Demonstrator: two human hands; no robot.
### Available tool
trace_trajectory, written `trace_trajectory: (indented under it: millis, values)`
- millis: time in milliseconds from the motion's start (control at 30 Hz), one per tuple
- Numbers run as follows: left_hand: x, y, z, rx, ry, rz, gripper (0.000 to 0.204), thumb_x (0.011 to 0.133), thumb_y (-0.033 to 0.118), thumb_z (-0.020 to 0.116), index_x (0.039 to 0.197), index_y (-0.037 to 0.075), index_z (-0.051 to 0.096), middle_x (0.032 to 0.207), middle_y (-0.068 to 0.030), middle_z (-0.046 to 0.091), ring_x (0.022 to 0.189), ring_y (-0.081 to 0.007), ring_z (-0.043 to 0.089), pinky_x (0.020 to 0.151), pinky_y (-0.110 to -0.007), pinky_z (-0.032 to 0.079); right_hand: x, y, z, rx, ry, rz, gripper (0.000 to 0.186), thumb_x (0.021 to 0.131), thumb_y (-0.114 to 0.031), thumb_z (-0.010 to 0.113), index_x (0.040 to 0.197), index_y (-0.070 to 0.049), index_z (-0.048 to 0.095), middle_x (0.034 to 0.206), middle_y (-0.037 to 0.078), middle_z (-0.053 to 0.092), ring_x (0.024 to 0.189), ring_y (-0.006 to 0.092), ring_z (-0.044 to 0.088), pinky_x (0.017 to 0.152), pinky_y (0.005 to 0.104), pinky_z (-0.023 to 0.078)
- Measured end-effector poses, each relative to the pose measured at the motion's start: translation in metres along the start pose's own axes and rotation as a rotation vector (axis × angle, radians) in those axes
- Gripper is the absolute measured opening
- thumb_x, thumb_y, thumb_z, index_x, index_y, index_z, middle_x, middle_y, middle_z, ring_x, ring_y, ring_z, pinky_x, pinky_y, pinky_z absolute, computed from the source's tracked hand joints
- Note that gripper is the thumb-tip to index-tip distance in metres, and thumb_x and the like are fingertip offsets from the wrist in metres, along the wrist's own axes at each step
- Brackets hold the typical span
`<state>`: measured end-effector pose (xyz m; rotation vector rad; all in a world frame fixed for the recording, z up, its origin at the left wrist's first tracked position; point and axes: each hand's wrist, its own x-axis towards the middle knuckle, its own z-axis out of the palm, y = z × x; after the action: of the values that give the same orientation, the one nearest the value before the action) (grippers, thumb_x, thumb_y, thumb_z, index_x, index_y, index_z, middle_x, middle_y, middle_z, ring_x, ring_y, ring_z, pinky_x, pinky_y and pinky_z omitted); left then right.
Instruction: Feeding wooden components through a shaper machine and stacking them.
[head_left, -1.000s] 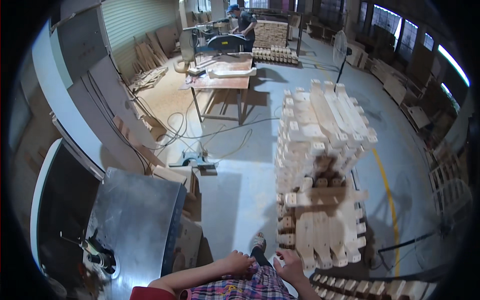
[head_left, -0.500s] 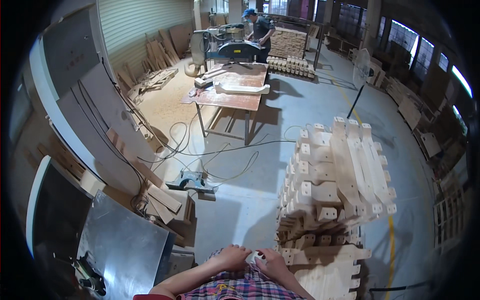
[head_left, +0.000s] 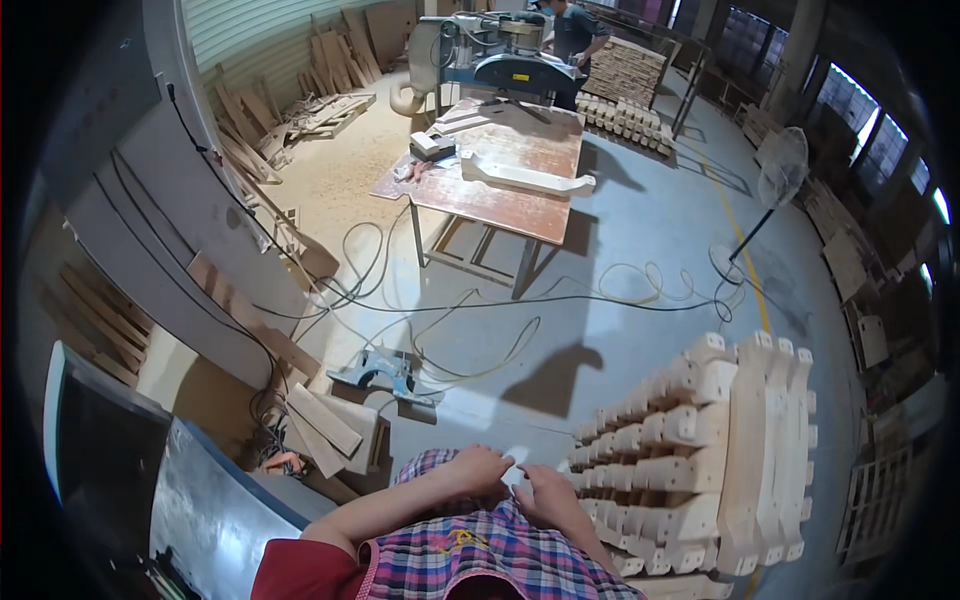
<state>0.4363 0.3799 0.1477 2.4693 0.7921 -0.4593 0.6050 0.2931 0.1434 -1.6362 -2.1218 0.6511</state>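
Observation:
My left hand [head_left: 480, 470] and my right hand [head_left: 549, 497] meet in front of my checked apron [head_left: 450, 555]. Their fingers are curled in and the fingertips almost touch. A small pale thing [head_left: 515, 477] shows between them, too small to name; both hands seem closed about it. Just right of my right hand rises a tall stack of shaped wooden pieces [head_left: 690, 450] with holes in their ends. Neither hand touches the stack.
Ahead stands a worktable [head_left: 530, 215] with a shaped wooden piece [head_left: 525, 177] on it. Cables [head_left: 450, 303] snake over the floor near a blue metal part [head_left: 385, 372]. A metal-topped machine [head_left: 215, 500] is at left, a fan [head_left: 783, 170] at right. A co-worker [head_left: 575, 45] stands beyond the table.
My view has turned left and tilted down, so the table and stack sit further right in the picture. Both hands stay together before my apron.

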Motion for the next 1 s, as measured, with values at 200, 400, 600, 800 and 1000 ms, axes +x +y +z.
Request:
trace_trajectory:
  millis: [200,400,600,800,1000]
  values:
    - [0.025,-0.091,-0.063,0.095,0.037,-0.037,0.042,0.084,0.035,0.058,0.114,0.005,0.052,0.102,-0.0160,0.063,0.093,-0.0364,0.060,0.081,-0.043,0.046,0.132,0.011,-0.011,0.047,-0.094,-0.001,0.036,0.081,-0.025,0.058,0.110,-0.004,0.056,0.092,0.018,0.062,0.082,0.0357,0.059,0.074,0.0419,0.047]
    - [0.050,-0.161,-0.066,-0.150,0.256,-0.092,0.036,0.083,0.031,0.057,0.106,0.003,0.056,0.093,-0.0178,0.063,0.082,-0.0360,0.061,0.074,-0.043,0.048,0.229,0.066,-0.012,-0.040,-0.396,-0.043,0.034,0.081,-0.028,0.058,0.105,-0.004,0.056,0.093,0.018,0.062,0.083,0.0364,0.059,0.074,0.0431,0.048]
    - [0.083,-0.219,-0.105,-0.270,0.265,-0.416,0.031,0.086,0.028,0.053,0.106,0.003,0.054,0.094,-0.0194,0.062,0.080,-0.0382,0.060,0.073,-0.044,0.047,0.378,0.159,-0.012,-0.012,-0.527,-0.099,0.030,0.078,-0.024,0.057,0.100,-0.005,0.059,0.094,0.016,0.063,0.083,0.0351,0.058,0.074,0.0404,0.047]
    - [0.149,-0.247,-0.160,-0.423,0.263,-0.623,0.030,0.089,0.028,0.051,0.105,0.003,0.054,0.093,-0.0192,0.062,0.080,-0.0391,0.059,0.073,-0.044,0.047,0.616,0.274,-0.024,-0.182,-0.182,-0.163,0.040,0.070,-0.009,0.054,0.109,0.001,0.051,0.108,0.025,0.052,0.094,0.0409,0.052,0.082,0.0473,0.046]
    - [0.187,-0.262,-0.205,-0.539,0.205,-0.722,0.030,0.088,0.027,0.052,0.106,0.002,0.053,0.092,-0.0189,0.061,0.079,-0.0388,0.058,0.072,-0.043,0.047,0.845,0.404,-0.068,-0.544,-0.324,0.178,0.073,0.080,-0.010,0.058,0.144,-0.008,0.023,0.143,0.025,0.029,0.125,0.0415,0.038,0.097,0.0551,0.036]
